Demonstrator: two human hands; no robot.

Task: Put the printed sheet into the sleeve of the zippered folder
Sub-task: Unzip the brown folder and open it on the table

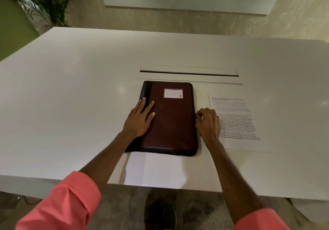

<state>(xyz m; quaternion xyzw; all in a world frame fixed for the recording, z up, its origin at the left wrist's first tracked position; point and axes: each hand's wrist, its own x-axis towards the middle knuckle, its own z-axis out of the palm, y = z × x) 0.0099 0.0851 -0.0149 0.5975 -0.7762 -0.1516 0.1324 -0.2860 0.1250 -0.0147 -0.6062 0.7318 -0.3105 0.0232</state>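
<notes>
The zippered folder [173,123] lies closed on the white table, dark maroon with black edging and a white label near its top. My left hand [139,119] rests flat on its left part, fingers spread. My right hand [209,124] is at the folder's right edge, fingers curled and pinched at the zipper line; a pull tab is too small to make out. The printed sheet [238,123] lies flat on the table just right of the folder, text up, partly under my right hand.
A long cable slot with a raised flap [188,71] is set into the white table [71,96] just beyond the folder. A potted plant [44,4] stands past the far left corner. The table's near edge is close to my body.
</notes>
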